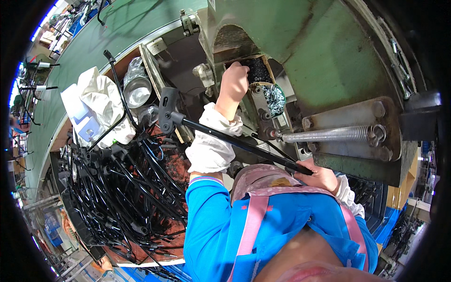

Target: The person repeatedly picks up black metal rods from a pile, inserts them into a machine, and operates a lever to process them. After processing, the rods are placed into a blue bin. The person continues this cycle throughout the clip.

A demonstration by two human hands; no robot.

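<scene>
My left hand (233, 83) is up at a small box of tiny black parts (258, 70), its fingers curled in at the box's left edge. Whatever those fingers pinch, if anything, is hidden. In my right hand (320, 176), close to my apron, is the lower end of a black tube (235, 139). The tube slants up to the left across my left sleeve and ends in a thick black plastic fitting (170, 109). Just below the black parts sits a round container of small silver metal pieces (274, 99), which look like rivets.
A green machine (338, 61) with a large coil spring (333, 135) stands ahead and to the right. At left, a heap of black tubes (117, 192) fills a reddish surface. Beyond it are a metal bowl (137, 92), a white cloth bag (101, 96) and a green conveyor belt (127, 21).
</scene>
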